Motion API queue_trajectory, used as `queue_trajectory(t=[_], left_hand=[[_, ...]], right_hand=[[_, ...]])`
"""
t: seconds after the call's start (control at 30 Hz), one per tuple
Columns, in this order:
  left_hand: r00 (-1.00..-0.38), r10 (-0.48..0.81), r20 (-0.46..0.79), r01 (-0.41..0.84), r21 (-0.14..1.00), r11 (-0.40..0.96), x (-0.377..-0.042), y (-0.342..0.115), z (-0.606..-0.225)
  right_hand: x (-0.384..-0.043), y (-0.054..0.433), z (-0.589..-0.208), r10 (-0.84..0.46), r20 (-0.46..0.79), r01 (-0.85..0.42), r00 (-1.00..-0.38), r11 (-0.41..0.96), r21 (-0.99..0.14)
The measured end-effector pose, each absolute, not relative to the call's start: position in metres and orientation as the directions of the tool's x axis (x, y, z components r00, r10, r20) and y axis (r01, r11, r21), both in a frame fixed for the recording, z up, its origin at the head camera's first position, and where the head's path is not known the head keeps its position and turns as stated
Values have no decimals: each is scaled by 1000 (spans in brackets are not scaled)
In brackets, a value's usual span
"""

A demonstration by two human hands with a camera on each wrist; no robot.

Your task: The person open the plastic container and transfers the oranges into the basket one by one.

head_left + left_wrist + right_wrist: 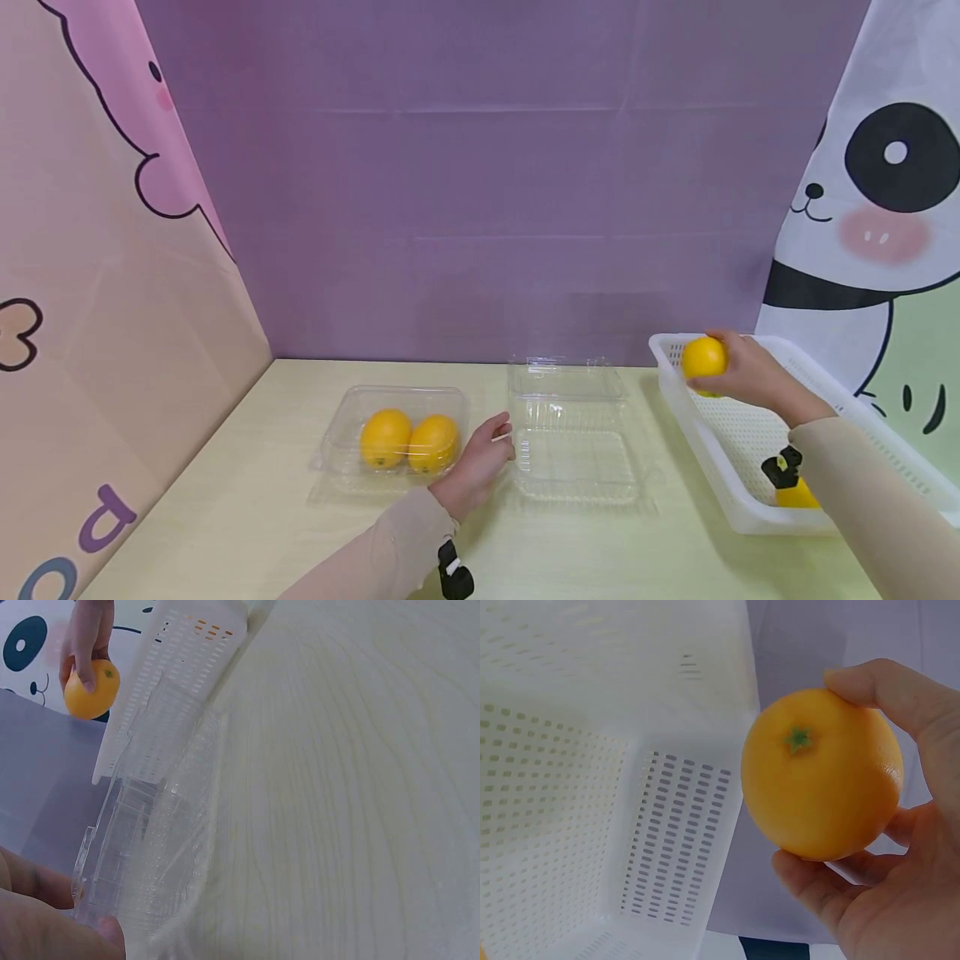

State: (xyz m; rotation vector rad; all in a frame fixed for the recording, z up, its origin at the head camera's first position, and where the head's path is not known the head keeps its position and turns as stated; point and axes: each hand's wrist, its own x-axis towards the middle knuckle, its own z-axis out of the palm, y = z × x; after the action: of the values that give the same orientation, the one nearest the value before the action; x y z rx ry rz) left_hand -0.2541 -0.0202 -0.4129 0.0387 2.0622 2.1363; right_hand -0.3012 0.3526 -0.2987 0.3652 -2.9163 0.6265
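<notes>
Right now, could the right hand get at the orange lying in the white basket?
Probably not straight away: the right hand already grips another orange. The basket is open on top, though, so the lower orange looks reachable once that hand is free.

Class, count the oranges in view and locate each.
4: two oranges in the left clear container, one orange in the right hand, another orange partly hidden in the white basket. The right sleeve may hide more.
</notes>
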Motion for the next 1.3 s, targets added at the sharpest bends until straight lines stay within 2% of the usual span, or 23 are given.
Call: queue_trajectory(t=[0.87,1.3], left_hand=[[-987,135,-89,-96,994,-43,-254,-19,-412],[-987,137,-83,-91,995,-49,-254,-19,-413]], right_hand=[[-302,376,-319,-149,125,-187,-981,903,-387],[-300,381,-317,-109,27,-111,-994,910,-400]])
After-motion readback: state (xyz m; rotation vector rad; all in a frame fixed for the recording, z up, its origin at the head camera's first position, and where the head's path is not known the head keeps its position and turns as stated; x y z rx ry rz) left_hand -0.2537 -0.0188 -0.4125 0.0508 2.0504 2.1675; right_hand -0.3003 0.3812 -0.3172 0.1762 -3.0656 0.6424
